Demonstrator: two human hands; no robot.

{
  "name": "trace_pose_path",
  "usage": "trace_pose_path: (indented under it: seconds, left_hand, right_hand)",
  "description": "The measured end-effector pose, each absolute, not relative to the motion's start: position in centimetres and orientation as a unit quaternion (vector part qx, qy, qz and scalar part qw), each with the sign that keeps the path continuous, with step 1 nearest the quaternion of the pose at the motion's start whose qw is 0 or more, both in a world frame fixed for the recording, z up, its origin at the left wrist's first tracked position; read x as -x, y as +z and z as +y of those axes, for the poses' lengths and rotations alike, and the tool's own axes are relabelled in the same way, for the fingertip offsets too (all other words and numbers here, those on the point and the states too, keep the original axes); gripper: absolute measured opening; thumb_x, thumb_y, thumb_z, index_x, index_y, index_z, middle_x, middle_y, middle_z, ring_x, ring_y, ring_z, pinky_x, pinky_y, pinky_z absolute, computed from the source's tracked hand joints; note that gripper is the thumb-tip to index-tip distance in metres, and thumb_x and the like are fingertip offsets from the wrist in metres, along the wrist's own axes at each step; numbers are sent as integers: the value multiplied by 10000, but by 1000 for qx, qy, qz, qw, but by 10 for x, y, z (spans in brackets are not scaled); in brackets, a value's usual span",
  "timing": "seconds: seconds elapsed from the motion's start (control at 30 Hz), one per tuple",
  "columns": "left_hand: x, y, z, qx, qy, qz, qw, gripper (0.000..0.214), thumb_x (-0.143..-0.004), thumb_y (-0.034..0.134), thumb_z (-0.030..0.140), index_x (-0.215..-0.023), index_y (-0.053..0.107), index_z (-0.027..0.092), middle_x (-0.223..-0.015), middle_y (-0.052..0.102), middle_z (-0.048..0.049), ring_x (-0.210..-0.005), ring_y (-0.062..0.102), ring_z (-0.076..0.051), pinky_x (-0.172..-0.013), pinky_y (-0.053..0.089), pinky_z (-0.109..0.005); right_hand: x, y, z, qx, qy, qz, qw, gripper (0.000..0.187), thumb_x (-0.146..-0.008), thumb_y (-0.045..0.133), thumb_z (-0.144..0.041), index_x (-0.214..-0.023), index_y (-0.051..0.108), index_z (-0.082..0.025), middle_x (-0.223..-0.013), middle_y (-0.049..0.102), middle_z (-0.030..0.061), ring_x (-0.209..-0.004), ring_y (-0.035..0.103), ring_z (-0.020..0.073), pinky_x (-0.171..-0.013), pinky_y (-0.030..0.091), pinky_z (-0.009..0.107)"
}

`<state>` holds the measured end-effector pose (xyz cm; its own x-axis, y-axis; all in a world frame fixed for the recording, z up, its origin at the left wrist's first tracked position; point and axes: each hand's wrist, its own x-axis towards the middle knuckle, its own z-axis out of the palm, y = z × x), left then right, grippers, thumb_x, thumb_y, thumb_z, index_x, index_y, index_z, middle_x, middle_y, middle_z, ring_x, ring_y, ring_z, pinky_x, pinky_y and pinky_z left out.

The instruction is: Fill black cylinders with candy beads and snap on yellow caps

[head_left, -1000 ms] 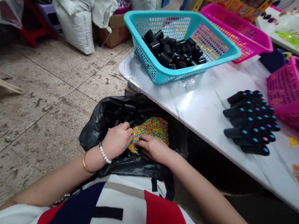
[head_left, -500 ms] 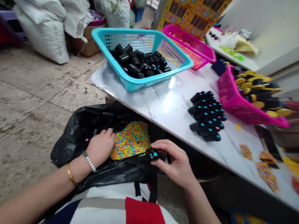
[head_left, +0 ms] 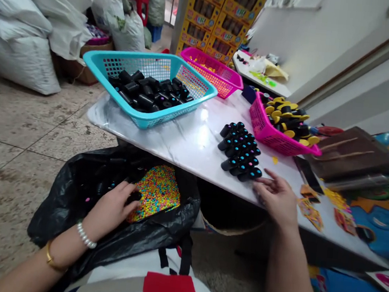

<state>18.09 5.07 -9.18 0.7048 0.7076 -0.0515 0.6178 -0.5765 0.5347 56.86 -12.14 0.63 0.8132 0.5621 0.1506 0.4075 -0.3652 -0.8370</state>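
The left hand [head_left: 108, 213] sits inside a black plastic bag [head_left: 61, 202], its fingers [head_left: 126, 194] curled and loosely parted at the edge of a heap of small multicoloured beads [head_left: 155, 193]. A dark shape lies at the fingertips, but shade hides whether they are holding it. More black tubes [head_left: 109, 174] lie in the folds of the bag beside the beads. The bag rests against the person's lap below the table edge, probably so that its contents stay within easy reach. The right hand [head_left: 277, 201] is up at the near edge of the white marble-patterned table [head_left: 180, 149], its fingers spread wide and holding nothing, just beside a tidy block of black tubes with coloured tips [head_left: 240, 152]. These lie side by side, seemingly to keep them in order and easy to pick up singly. Farther along the table, a turquoise mesh basket [head_left: 134, 56] holds loose black tubes, and a pink mesh basket [head_left: 277, 145] holds black pieces with yellow tops. Behind them stand another pink basket [head_left: 211, 74] and stacked yellow cartons [head_left: 220, 17], whose print is too small to read. White sacks [head_left: 21, 51] sit on the tiled floor.
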Motion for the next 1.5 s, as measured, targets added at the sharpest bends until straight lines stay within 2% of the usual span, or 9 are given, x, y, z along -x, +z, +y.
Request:
trace_pose_path:
  seconds: [0.23,0.37,0.43,0.53,0.77,0.83,1.0,1.3,1.5]
  left_hand:
    - [-180,-76,47,-818,129,345,442,213,-797,644,273,-994,621,195,-879,601,-12,-719,593,-129,-678,485,-251]
    - [-182,-74,45,-806,158,319,473,237,-765,668,246,-991,621,192,-876,613,-5,-727,594,-122,-695,491,-249]
    - [-182,-75,45,-776,166,317,519,278,-753,679,239,-1014,600,187,-869,628,-2,-729,604,-123,-686,500,-244]
    - [-181,-78,47,-720,186,345,572,338,-741,688,222,-1049,554,175,-873,642,-6,-760,627,-131,-689,517,-242]
    - [-167,-85,52,-795,234,414,377,258,-831,608,228,-1077,566,163,-1003,642,-69,-861,619,-169,-763,503,-297]
    - [-163,-85,56,-809,265,421,313,141,-867,569,259,-953,614,157,-943,644,-66,-877,598,-176,-803,486,-315]
    - [-158,-85,66,-828,265,459,183,301,-907,508,327,-708,633,140,-830,631,-84,-858,543,-200,-855,446,-370]
    - [-170,-81,60,-875,81,469,91,155,-849,572,258,-902,628,124,-979,544,-127,-953,492,-276,-791,444,-399]
    - [-167,-84,63,-847,160,488,137,203,-898,500,258,-1035,582,132,-996,556,-101,-948,515,-232,-858,457,-365]
  right_hand:
    - [-488,-4,-125,789,-141,-302,516,323,-748,715,-277,-1055,691,-180,-785,641,37,-585,570,124,-584,481,274]
    - [-409,-25,-91,699,179,-594,356,348,-815,636,-225,-1162,623,-250,-1061,672,57,-883,654,192,-793,540,331]
    - [-382,-41,-64,607,260,-684,309,461,-833,582,-169,-1282,530,-261,-1247,606,61,-1100,596,207,-962,479,368]
    - [-366,-64,-26,549,339,-707,288,538,-816,571,-150,-1332,461,-256,-1242,613,54,-1107,599,194,-953,488,350]
    - [-375,-90,15,623,357,-679,150,313,-886,538,-367,-1147,629,-220,-712,678,6,-612,648,158,-629,512,270]
    - [-377,-88,15,599,287,-742,86,307,-895,540,-340,-1160,640,-222,-793,697,41,-696,657,175,-663,495,270]
    - [-375,-84,13,423,111,-899,-16,400,-918,480,-193,-1289,551,-323,-1302,565,69,-1001,569,220,-774,470,313]
    - [-360,-94,32,507,21,-860,-42,244,-907,467,-146,-1080,638,-162,-1075,618,160,-989,519,279,-772,458,369]
    - [-346,-93,29,490,214,-844,29,198,-848,604,-189,-1044,632,-176,-971,639,84,-873,598,200,-745,483,300]
